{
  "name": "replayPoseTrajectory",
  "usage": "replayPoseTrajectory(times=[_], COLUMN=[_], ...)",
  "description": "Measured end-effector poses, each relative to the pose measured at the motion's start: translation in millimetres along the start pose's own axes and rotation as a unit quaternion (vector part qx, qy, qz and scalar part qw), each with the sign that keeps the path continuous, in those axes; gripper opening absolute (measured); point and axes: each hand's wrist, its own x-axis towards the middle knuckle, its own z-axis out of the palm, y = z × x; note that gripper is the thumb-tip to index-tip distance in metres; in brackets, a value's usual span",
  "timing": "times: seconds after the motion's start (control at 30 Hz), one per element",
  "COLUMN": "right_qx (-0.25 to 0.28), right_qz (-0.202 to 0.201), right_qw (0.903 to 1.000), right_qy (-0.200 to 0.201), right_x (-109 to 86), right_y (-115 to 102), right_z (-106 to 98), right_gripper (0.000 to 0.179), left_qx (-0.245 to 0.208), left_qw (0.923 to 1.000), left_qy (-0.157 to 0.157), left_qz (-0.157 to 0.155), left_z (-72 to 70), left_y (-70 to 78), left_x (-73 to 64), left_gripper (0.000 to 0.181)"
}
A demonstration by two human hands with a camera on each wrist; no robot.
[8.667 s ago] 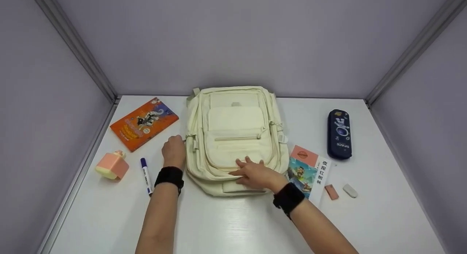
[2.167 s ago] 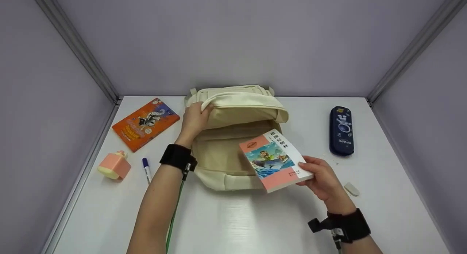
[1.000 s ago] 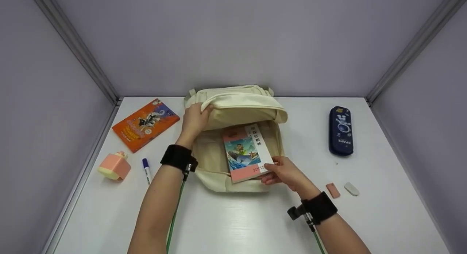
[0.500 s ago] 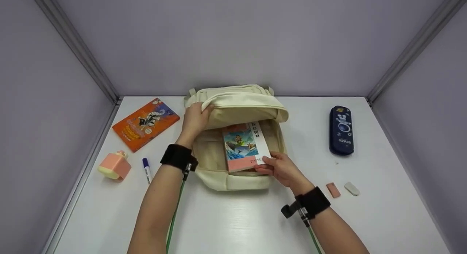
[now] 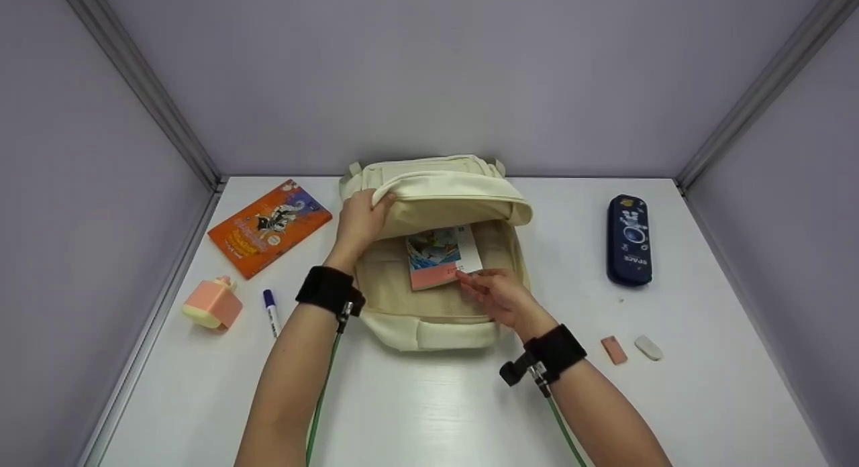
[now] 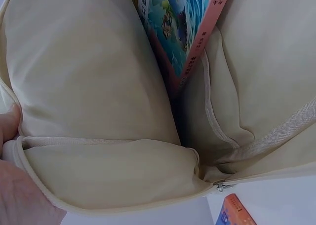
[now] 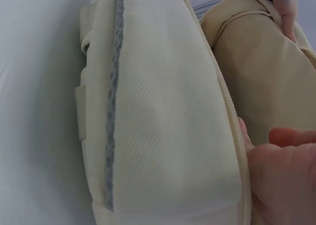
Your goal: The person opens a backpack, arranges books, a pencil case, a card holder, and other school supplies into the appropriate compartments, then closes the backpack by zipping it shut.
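A cream backpack point(image 5: 456, 335) lies on the table with its main compartment unzipped. My left hand point(image 5: 360, 223) grips the edge of the raised front flap point(image 5: 436, 215) on its left side; in the left wrist view, the thumb point(image 6: 9, 124) lies on the cloth. Inside the compartment is a paperback book point(image 5: 436, 253) with a blue sea picture and pink and white borders, its upper part hidden under the flap. My right hand point(image 5: 502, 294) reaches over the bag's right side and pinches the book's lower right corner. The right wrist view shows this hand beside the zipper edge point(image 7: 237, 136), book hidden.
On the left lie an orange book point(image 5: 268, 227), a pink and yellow bottle-like object point(image 5: 213, 304) and a purple-capped marker point(image 5: 270, 311). A navy pencil case point(image 5: 629, 242) and two small erasers, one pink point(image 5: 614, 349), one white point(image 5: 648, 347), lie on the right. Walls enclose the table.
The book has gone from the table beside the backpack into its compartment, carried by my right hand, and has slid farther under the flap. My left hand has lifted the flap and stayed there.
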Motion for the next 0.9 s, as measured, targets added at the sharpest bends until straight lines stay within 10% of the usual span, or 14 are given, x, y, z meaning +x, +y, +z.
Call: replayPoseTrajectory(times=[0.3, 0.47, 0.6, 0.7, 0.8, 0.9], right_qx=[-0.078, -0.238, -0.331, -0.361, -0.410, -0.466], right_qz=[0.043, -0.012, -0.223, -0.425, -0.506, -0.457], right_qw=[0.9944, 0.9681, 0.9162, 0.8272, 0.7418, 0.7414], right_qy=[-0.056, -0.076, -0.036, 0.069, 0.161, 0.155], right_x=[-9.9, -32.5, -45.0, -42.0, -32.5, -21.0], right_y=[-4, -22, -41, -56, -72, -81], right_z=[-2, 2, 2, -5, -15, -26], right_gripper=[0.060, 0.056, 0.026, 0.015, 0.024, 0.044], left_qx=[-0.004, 0.000, 0.003, 0.001, -0.004, -0.006], left_qw=[1.0000, 0.9999, 0.9998, 0.9997, 0.9991, 0.9978], left_qy=[0.002, 0.005, 0.007, 0.002, -0.007, -0.017], left_qz=[0.009, 0.015, 0.018, 0.026, 0.041, 0.064], left_z=[0.9, 1.6, 4.4, 7.5, 11.1, 15.4], left_y=[-4.0, -5.3, -4.3, -0.9, 2.4, 2.7], left_x=[-1.6, -3.8, -6.6, -10.1, -15.0, -21.8], left_gripper=[0.035, 0.034, 0.034, 0.035, 0.033, 0.031])
